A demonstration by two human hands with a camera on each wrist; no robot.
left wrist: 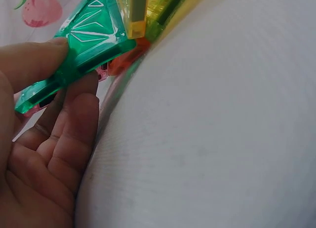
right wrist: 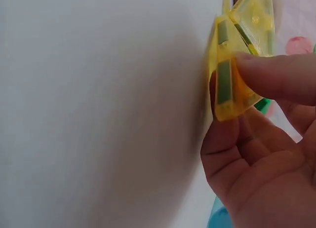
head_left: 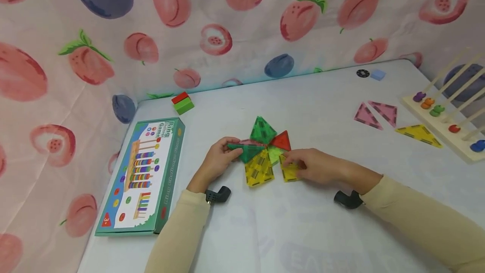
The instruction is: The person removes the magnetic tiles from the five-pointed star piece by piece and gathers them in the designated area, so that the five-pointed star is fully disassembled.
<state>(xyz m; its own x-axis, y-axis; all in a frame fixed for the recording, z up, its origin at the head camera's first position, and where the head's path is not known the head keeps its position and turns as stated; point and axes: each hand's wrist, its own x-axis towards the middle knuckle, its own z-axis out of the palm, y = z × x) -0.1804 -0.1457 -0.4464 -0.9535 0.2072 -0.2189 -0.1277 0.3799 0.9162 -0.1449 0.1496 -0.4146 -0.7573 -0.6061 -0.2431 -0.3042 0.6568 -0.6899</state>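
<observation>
From where I stood, everything on the white table (head_left: 322,104) was easiest to place by the fan of coloured tiles (head_left: 264,155). The small yellow tile (head_left: 289,171) was at that fan's near right, in the fingers of the right hand (head_left: 316,164), much the nearer of the two hands. Its long axis seemed to run from the fan's middle towards the person, and a narrow gap parted it from the large yellow tile (head_left: 259,171) on the fan's near side. Whether it touched the lime tile (head_left: 275,155) just beyond, I couldn't tell. The right hand pinched it between thumb and fingers. At the fan's left, the left hand (head_left: 219,155) gripped one dark green tile (head_left: 246,153) the same way, tilted, over one pink tile (head_left: 250,141).

Besides the two held pieces and that pink, I counted in the fan one large yellow (possibly several laid together), one lime, one red tile (head_left: 282,141), and one far green tile (head_left: 261,130). Right of the fan lay two pink triangles (head_left: 367,117) and one yellow triangle (head_left: 420,135); farther right stood one ring stand (head_left: 444,120), with beads in five colours. Beyond the fan, rightward, were one black disc (head_left: 362,73) and one blue block (head_left: 377,74); leftward, one red block (head_left: 180,97) and one green block (head_left: 183,105). Left of the fan lay one game box (head_left: 147,176).
</observation>
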